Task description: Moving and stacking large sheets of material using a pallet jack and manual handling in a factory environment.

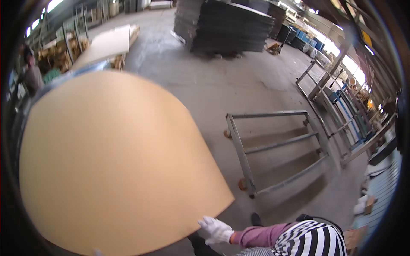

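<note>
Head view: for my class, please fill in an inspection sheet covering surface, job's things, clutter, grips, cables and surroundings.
Surface: grey floor, smooth-looking, with faint marks.
Job's things: large tan sheet, plain, filling much of the left side.
Clutter: low wheeled metal frame on the floor, right of the sheet.
Grips: white-gloved right hand at the sheet's near edge, closure unclear; left hand at most a pale tip at the bottom rim.
Cables: nothing seen for certain.
Surroundings: tall dark stack ahead; pale-topped stack and another person at left.
</note>
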{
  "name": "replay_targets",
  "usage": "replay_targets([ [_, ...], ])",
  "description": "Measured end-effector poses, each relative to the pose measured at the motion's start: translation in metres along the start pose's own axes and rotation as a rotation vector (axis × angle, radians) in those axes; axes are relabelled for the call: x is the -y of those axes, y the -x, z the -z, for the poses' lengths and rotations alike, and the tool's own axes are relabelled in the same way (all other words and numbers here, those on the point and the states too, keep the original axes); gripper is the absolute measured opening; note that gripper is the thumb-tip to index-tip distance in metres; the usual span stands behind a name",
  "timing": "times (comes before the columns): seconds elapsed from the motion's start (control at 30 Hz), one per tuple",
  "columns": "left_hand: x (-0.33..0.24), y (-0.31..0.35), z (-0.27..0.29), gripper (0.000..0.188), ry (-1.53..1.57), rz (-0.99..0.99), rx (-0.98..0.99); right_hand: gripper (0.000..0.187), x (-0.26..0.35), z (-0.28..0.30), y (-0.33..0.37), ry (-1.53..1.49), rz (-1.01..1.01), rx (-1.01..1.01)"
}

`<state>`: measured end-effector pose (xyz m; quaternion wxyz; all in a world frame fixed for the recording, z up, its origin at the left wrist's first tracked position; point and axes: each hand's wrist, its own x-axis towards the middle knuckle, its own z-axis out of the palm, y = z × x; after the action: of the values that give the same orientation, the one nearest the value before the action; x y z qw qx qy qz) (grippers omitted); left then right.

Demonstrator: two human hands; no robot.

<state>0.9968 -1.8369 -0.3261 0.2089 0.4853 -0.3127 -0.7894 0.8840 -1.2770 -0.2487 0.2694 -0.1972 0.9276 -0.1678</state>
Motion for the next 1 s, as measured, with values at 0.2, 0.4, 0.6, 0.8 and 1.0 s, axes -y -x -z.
replay_targets([
  [0.2, 0.037, 0.259, -0.238, 0.045, -0.212, -0.644, 0.053, 0.091, -0.042, 0.04, 0.021, -0.099, 0.029, -0.197],
  [0.4, 0.089, 0.424, -0.401, 0.042, -0.51, -1.615, 0.331, 0.086, -0.122, 0.07, 0.041, -0.429, -0.003, -0.599],
  [0.6, 0.32, 0.779, -0.556, 0.048, -0.408, -1.408, 0.805, 0.056, -0.309, 0.12, 0.162, -0.698, -0.259, -0.85],
  [0.8, 0.664, 0.999, -0.64, 0.035, -0.783, -1.859, 1.36, 0.053, -0.479, 0.097, 0.313, -1.173, -0.413, -1.015],
  [1.0, 1.008, 1.01, -0.486, 0.056, -0.981, -1.725, 2.48, 0.034, -0.657, -0.09, 0.36, -1.721, -0.376, -1.253],
])
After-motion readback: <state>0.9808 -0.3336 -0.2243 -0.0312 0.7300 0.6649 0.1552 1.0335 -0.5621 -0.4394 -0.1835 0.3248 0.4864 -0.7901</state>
